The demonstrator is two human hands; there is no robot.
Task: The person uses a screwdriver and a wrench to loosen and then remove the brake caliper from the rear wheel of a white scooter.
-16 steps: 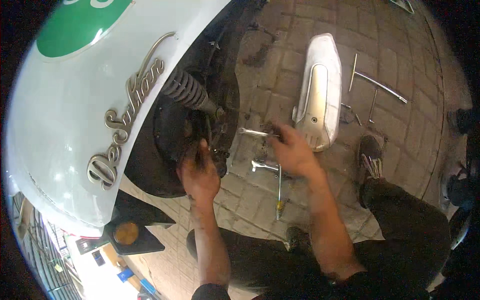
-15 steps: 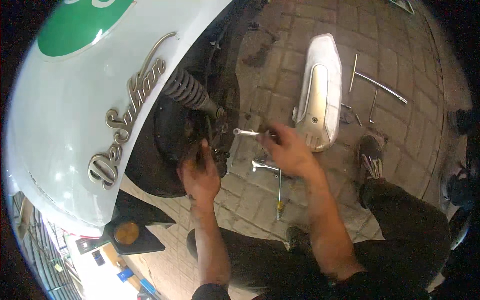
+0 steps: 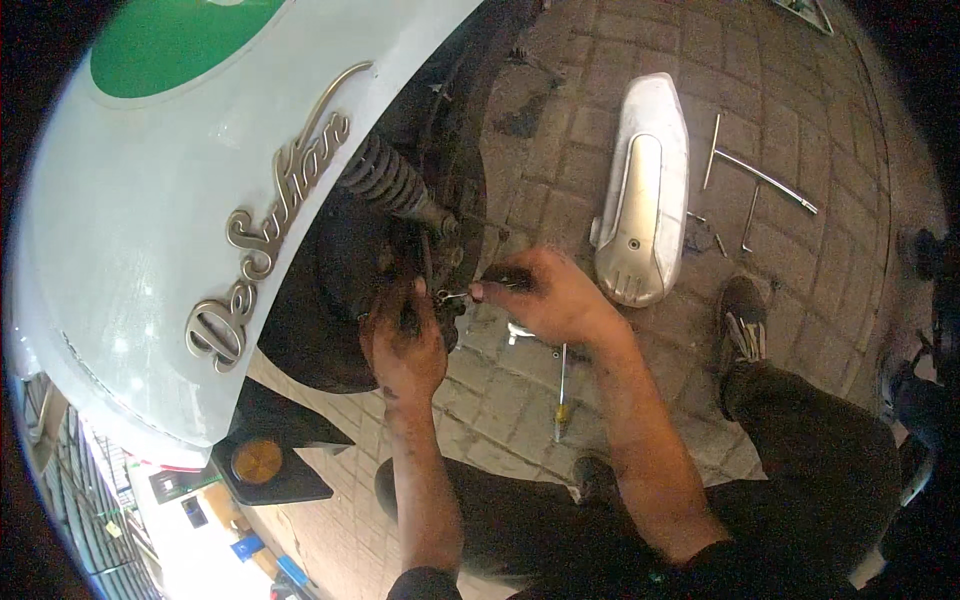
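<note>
Pinched in my right hand is a small silver wrench, its ring end up against the dark mechanical parts at the scooter's wheel. My left hand is closed beside that end, its fingers curled among the same parts; what they grip is hidden in shadow. Just above both hands, a coil-spring shock absorber runs down to its lower mount. The black wheel sits under the white scooter body panel.
Paving holds a white-and-gold cover, a T-handle wrench, a thin bent rod, a silver ratchet partly hidden by my right hand, and a yellow-handled screwdriver. An amber reflector juts out low on the scooter.
My right hand has moved left, bringing the wrench from open air to the parts by my left hand. The view has shifted slightly; my left hand stays at the same spot.
</note>
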